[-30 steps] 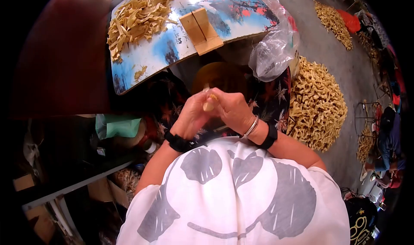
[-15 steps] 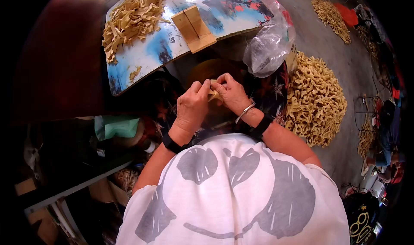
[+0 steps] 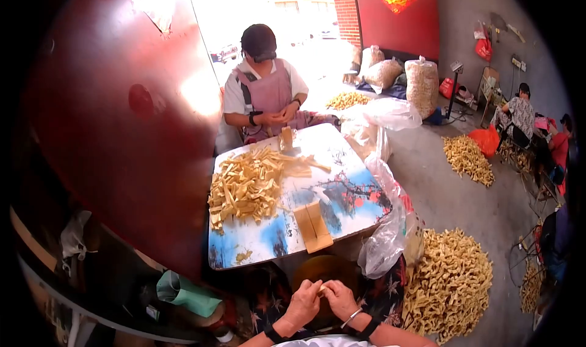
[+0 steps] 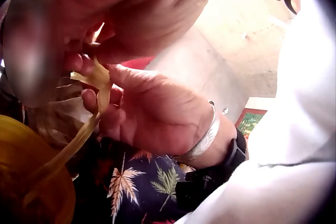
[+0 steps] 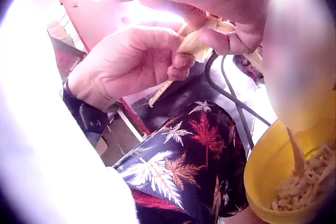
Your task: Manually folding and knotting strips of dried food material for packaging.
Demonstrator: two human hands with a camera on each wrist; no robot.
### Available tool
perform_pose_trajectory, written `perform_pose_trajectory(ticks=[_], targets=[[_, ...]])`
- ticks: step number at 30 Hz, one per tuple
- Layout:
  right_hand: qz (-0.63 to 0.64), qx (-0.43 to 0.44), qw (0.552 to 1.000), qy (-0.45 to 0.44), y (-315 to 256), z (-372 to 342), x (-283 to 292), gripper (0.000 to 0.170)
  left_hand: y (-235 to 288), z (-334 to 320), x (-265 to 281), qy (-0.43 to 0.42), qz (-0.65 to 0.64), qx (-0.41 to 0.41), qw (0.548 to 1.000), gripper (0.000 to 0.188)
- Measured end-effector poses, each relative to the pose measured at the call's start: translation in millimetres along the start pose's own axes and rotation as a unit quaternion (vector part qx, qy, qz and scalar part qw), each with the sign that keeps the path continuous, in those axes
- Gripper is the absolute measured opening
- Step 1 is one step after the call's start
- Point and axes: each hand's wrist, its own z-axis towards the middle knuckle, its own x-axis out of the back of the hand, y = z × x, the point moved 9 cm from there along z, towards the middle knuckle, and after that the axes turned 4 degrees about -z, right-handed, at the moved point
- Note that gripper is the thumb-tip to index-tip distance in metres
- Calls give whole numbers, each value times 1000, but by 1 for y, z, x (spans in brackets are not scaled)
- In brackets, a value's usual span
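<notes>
Both hands meet over the lap, each pinching a pale yellow strip (image 4: pixel 103 85) that is folded or knotted between them. The left hand (image 3: pixel 304 304) has its fingers curled on one side of it; in the right wrist view the left hand (image 5: pixel 134 64) faces the camera with its palm. The right hand (image 3: pixel 340 300) grips the other side, a silver bangle at its wrist. In the left wrist view, a long end of the strip hangs from the right hand (image 4: pixel 155 108) toward a yellow bowl (image 4: pixel 52 155). Small pale pieces (image 5: pixel 304 184) lie in that bowl (image 5: pixel 255 182).
A painted table (image 3: pixel 305 194) stands ahead, with a heap of strips (image 3: pixel 247 185) and a wooden block (image 3: pixel 313 226) on it. Someone (image 3: pixel 265 90) sits across. A large pile of knotted pieces (image 3: pixel 452 280) lies on the floor at right, beside a plastic bag (image 3: pixel 383 249).
The head view has tilted up, bringing the seated person and doorway into sight. The hands, wrapped close together a second ago, moved slightly apart and still hold the strip by their fingertips.
</notes>
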Motion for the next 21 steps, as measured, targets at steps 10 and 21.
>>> perform_pose_trajectory(ticks=[10,21], targets=[[490,-292,816,-97,21,-11,-26,19,-15,-5,11,94,-97,44,990,19],[-70,33,996,-37,-27,3,14,19,11,15,39,77,8,-49,996,5]])
